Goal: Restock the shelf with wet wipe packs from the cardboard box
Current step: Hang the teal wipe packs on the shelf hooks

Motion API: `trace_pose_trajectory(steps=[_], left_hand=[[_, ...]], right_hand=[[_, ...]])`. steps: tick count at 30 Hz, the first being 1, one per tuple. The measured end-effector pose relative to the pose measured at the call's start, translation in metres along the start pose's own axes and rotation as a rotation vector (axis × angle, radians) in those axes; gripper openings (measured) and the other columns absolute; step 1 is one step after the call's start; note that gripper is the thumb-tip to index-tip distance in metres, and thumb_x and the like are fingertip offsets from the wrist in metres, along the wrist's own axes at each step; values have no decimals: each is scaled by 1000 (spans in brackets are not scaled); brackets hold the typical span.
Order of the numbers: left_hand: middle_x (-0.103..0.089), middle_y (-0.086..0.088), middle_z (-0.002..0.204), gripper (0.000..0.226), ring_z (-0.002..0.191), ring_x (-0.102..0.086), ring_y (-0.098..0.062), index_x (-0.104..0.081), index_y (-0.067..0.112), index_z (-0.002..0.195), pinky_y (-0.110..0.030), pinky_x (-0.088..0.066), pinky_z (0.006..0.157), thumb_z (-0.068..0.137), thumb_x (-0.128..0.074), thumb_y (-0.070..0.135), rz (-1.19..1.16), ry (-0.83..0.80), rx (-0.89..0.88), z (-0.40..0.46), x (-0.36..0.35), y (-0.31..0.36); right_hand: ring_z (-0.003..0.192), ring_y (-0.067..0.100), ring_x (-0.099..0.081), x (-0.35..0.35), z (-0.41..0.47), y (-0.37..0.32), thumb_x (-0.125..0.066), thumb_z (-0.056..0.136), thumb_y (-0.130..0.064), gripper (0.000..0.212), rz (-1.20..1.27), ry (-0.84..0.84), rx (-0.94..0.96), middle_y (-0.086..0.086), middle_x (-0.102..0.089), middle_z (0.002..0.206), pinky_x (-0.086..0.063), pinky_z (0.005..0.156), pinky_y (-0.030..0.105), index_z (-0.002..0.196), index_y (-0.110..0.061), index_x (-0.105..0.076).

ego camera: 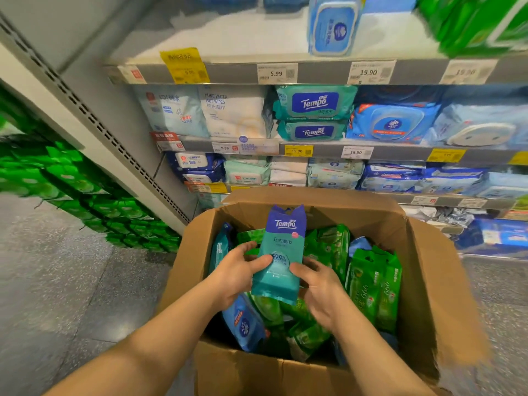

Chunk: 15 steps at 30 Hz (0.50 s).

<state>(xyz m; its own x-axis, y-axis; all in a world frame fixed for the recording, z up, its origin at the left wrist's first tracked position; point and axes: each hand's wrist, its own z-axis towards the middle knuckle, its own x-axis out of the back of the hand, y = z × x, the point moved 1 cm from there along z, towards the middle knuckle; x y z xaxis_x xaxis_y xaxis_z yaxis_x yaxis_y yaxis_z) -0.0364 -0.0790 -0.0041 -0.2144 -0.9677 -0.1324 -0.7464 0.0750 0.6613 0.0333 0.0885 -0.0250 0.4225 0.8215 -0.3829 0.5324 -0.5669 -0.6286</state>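
1. Left hand (238, 271): fingers curled round the left edge of the teal Tempo pack (281, 257), thumb pressed across its front.
2. Pack held upright above the open cardboard box (423, 270), clear of the green packs (374, 287) below.
3. Right hand (321, 287): thumb and fingers pinching the lower right edge.
4. Likely risk: slick film slipping from a light edge pinch, dropping back into the box; shelf (314, 150) already crowded, so possibly a tight fit.
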Motion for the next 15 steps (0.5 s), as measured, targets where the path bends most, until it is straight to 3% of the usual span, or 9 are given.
trace_pose_trajectory(steps=[6,9,11,15], left_hand=[[-76,-17,114,29,106,-73,-38,-61,9,130,-62,-53,100,101,-62,10,69,-47,-124,-30,-2,33],[-77,-15,111,26,103,-74,-36,-62,9,127,-57,-57,96,101,-60,12,71,-40,-189,-46,-2,51],[-79,-10,108,24,99,-76,-29,-60,14,125,-50,-61,89,102,-62,19,56,-26,-229,-57,-3,64],[-79,-2,111,25,101,-76,-26,-60,21,127,-43,-63,79,103,-61,29,56,-23,-293,-80,-4,89]], right_hand=[[99,39,-73,-26,-18,-26,-65,93,-4,40,-34,-81,48,18,-73,117,-58,78,53,132,-12,-57],[111,47,-67,-38,-25,-44,-64,94,-2,40,-70,-161,113,20,-72,119,-50,94,67,132,-10,-55],[112,45,-68,-47,-30,-57,-62,95,-1,41,-90,-217,166,20,-72,121,-52,96,67,134,-8,-54],[111,39,-70,-67,-37,-83,-62,92,4,43,-106,-298,284,17,-70,126,-59,86,55,133,-9,-56]])
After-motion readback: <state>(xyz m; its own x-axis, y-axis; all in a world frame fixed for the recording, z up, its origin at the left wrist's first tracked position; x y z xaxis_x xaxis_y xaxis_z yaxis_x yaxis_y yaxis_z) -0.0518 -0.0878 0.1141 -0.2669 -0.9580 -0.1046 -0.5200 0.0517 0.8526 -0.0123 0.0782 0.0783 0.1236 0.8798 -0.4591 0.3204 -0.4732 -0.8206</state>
